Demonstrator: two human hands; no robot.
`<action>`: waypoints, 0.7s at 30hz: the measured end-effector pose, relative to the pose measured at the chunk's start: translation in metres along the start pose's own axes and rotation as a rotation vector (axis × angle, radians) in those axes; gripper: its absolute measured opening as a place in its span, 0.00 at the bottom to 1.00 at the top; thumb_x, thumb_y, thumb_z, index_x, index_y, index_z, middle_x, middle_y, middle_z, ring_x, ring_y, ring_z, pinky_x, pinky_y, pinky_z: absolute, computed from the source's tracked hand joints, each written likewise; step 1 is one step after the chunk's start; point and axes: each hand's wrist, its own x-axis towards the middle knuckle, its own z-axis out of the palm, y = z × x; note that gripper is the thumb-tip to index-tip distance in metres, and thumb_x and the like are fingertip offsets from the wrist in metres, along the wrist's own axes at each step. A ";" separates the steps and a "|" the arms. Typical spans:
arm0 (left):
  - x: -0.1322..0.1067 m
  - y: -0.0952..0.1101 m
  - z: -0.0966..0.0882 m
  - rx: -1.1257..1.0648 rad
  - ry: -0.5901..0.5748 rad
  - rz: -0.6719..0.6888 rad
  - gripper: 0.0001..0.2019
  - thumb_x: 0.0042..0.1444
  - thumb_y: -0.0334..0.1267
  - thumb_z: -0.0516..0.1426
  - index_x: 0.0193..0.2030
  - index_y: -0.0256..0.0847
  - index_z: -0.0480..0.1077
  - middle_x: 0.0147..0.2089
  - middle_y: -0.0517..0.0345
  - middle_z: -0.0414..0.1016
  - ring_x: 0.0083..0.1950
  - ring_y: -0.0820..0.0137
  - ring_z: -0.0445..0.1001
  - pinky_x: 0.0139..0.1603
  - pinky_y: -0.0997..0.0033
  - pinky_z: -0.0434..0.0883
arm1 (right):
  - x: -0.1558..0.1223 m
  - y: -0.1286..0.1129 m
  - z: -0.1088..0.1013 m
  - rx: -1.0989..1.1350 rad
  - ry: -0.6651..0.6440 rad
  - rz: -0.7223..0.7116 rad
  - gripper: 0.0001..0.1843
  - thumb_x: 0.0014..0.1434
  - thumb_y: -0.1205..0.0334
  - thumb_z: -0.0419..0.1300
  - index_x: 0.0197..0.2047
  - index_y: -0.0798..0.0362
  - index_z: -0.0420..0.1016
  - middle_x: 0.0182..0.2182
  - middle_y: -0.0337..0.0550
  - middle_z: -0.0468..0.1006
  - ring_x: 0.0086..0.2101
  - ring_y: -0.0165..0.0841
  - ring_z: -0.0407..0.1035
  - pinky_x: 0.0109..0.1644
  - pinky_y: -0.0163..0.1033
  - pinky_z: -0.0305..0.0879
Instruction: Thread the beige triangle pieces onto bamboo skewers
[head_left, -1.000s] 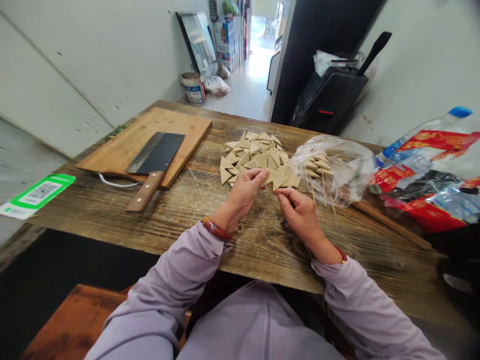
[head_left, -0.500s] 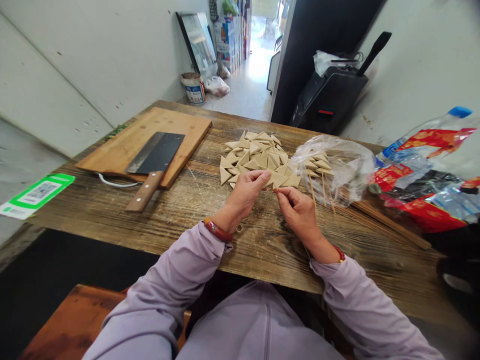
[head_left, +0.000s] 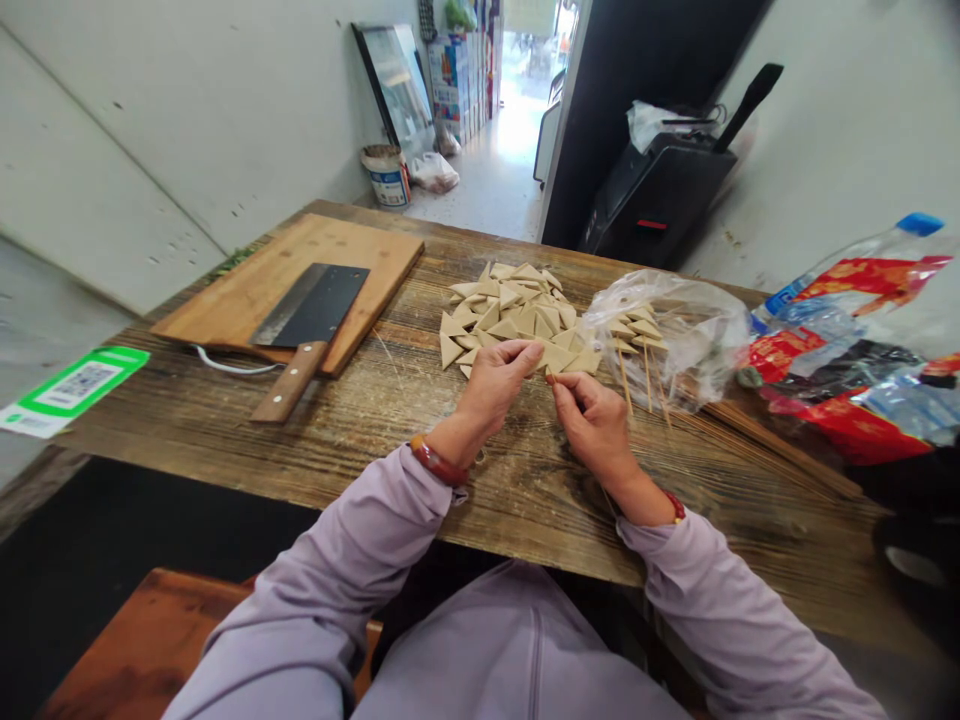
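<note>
A heap of flat, beige triangular food pieces (head_left: pixel 510 315) lies on the wooden table (head_left: pixel 360 445). My left hand (head_left: pixel 499 385) is at the heap's near edge, its fingers pinching a triangular piece (head_left: pixel 556 357). My right hand (head_left: pixel 594 425) pinches a thin bamboo skewer (head_left: pixel 551 379), mostly hidden by the fingers, right beside that piece. To the right, a clear plastic bag (head_left: pixel 697 335) holds several skewers threaded with triangles (head_left: pixel 634 335).
At left, a bamboo cutting board (head_left: pixel 375 255) carries a wooden-handled cleaver (head_left: pixel 307 335). A green-edged QR card (head_left: pixel 79 385) lies at the table's left edge. Loose skewers (head_left: pixel 780 440), a plastic bottle (head_left: pixel 825 310) and red packaging (head_left: pixel 847 420) lie right.
My hands have drawn slightly closer together around the triangular piece, and my left fingers have shifted a little on it. The heap and bag have not visibly moved.
</note>
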 end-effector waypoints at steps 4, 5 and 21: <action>0.000 -0.001 0.001 0.025 -0.014 0.018 0.15 0.53 0.47 0.63 0.24 0.36 0.72 0.24 0.62 0.63 0.29 0.75 0.59 0.32 0.72 0.59 | 0.000 0.000 0.000 -0.005 0.000 0.000 0.14 0.66 0.56 0.54 0.38 0.50 0.80 0.27 0.42 0.79 0.28 0.34 0.71 0.35 0.39 0.66; -0.001 -0.001 0.001 0.031 -0.015 0.023 0.15 0.53 0.46 0.63 0.24 0.36 0.72 0.24 0.62 0.63 0.29 0.75 0.58 0.32 0.72 0.59 | 0.001 0.000 -0.001 -0.004 -0.001 0.000 0.14 0.66 0.56 0.54 0.38 0.50 0.80 0.27 0.42 0.79 0.28 0.34 0.71 0.35 0.39 0.66; -0.004 0.000 0.003 0.052 -0.041 0.000 0.15 0.53 0.46 0.62 0.25 0.36 0.73 0.25 0.61 0.65 0.30 0.75 0.60 0.33 0.73 0.59 | 0.005 0.002 -0.002 0.060 -0.034 0.038 0.14 0.65 0.55 0.55 0.35 0.52 0.78 0.23 0.39 0.74 0.26 0.32 0.69 0.32 0.37 0.62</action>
